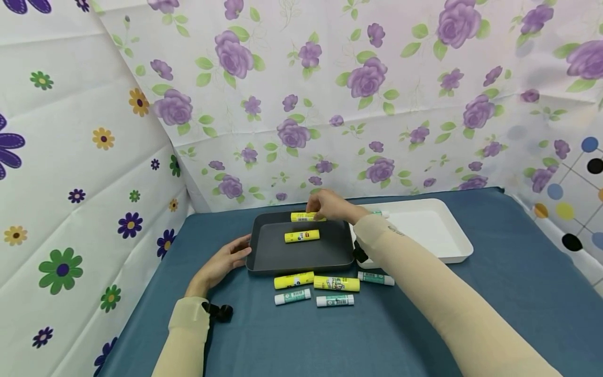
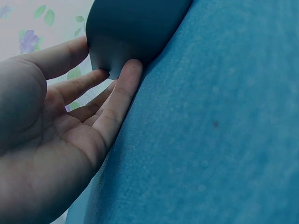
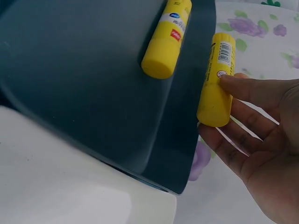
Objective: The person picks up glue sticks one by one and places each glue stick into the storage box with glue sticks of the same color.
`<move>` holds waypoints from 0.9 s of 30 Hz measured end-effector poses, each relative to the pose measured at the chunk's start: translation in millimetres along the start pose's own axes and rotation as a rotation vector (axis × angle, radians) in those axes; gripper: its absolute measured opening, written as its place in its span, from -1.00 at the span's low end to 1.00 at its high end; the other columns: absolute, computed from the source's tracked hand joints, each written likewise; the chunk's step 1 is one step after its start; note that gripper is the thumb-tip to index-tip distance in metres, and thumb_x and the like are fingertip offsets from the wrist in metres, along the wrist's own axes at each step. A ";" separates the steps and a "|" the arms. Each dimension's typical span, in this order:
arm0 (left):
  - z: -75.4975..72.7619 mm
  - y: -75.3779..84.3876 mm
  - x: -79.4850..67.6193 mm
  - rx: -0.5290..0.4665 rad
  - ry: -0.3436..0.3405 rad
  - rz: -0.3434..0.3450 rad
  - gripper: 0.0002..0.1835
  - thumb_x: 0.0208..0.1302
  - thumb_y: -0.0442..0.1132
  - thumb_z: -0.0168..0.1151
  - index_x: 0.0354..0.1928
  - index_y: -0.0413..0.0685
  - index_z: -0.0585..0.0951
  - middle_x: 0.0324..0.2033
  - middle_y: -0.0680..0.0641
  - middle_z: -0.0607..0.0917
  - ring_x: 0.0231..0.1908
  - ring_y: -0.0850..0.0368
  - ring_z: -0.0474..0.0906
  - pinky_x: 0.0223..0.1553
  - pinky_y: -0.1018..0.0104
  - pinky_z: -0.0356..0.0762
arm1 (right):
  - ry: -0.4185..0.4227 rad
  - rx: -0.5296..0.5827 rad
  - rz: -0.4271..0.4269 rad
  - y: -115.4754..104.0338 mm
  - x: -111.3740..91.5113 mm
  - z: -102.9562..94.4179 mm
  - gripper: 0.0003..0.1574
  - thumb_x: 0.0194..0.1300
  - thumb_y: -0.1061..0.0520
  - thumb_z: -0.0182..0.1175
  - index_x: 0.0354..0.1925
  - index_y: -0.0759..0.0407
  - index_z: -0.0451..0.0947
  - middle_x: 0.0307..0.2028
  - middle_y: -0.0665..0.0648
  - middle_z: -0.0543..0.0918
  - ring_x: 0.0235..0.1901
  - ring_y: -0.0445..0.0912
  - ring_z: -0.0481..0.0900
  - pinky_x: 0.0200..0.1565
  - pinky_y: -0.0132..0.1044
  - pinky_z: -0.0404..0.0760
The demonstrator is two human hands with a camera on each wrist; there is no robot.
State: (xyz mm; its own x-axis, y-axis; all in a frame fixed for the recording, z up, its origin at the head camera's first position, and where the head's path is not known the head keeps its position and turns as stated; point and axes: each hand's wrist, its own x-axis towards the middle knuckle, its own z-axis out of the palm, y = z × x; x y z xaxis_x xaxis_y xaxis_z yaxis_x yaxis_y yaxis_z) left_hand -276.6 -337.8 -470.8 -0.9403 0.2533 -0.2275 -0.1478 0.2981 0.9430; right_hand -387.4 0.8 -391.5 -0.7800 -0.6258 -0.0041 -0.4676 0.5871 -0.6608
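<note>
My right hand (image 1: pixel 332 205) is over the far edge of a dark grey tray (image 1: pixel 273 256). Between its thumb and fingers it pinches a yellow glue stick (image 3: pixel 217 79), close to the tray's rim in the right wrist view. Another yellow glue stick (image 1: pixel 302 236) lies inside the tray, nearer to me. At the tray's left side, the fingertips of my left hand (image 1: pixel 231 259) touch the outer wall, fingers loosely extended. In the left wrist view the tray's corner (image 2: pixel 126 37) meets these fingertips.
Before the dark tray lie two yellow glue sticks (image 1: pixel 336 283) and several green-and-white ones (image 1: pixel 335 300) on the blue cloth (image 1: pixel 264 340). A white tray (image 1: pixel 424 225) stands against its right side, partly behind my right arm. Floral sheets (image 1: pixel 292 94) rise behind the table.
</note>
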 end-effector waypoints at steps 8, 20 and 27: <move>0.2 -0.3 -0.3 0.006 0.001 -0.003 -0.32 0.49 -0.05 0.08 0.54 0.09 0.09 0.44 -0.14 0.19 0.41 -0.11 0.13 0.33 -0.13 0.24 | -0.016 0.002 0.028 -1.0 1.3 3.8 -0.77 0.23 0.35 0.33 -0.14 0.15 0.68 -0.17 0.07 0.65 -0.13 -0.07 0.58 -0.02 -0.17 0.62; -0.5 -0.3 -1.5 -0.005 -0.009 0.005 -0.31 0.49 -0.04 0.09 0.54 0.09 0.09 0.44 -0.14 0.19 0.41 -0.11 0.13 0.34 -0.13 0.24 | -0.025 -0.046 0.043 5.2 7.6 13.4 -0.78 0.21 0.38 0.34 -0.17 0.19 0.68 -0.22 0.09 0.65 -0.18 -0.06 0.57 -0.09 -0.21 0.62; -1.2 -0.7 -1.2 -0.004 -0.014 0.016 -0.31 0.48 -0.03 0.10 0.54 0.11 0.10 0.43 -0.14 0.20 0.40 -0.11 0.15 0.32 -0.12 0.26 | -0.026 -0.067 0.045 8.6 9.3 17.4 -0.75 0.20 0.39 0.34 -0.16 0.17 0.68 -0.19 0.08 0.66 -0.15 -0.05 0.59 -0.06 -0.18 0.63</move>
State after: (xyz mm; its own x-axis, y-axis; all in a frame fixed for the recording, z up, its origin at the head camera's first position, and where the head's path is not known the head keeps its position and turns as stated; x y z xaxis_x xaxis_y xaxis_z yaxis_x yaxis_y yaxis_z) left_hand -275.7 -339.4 -470.9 -0.9380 0.2712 -0.2160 -0.1343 0.2902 0.9475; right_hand -391.5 -8.9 -410.3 -0.7902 -0.6106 -0.0528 -0.4595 0.6473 -0.6082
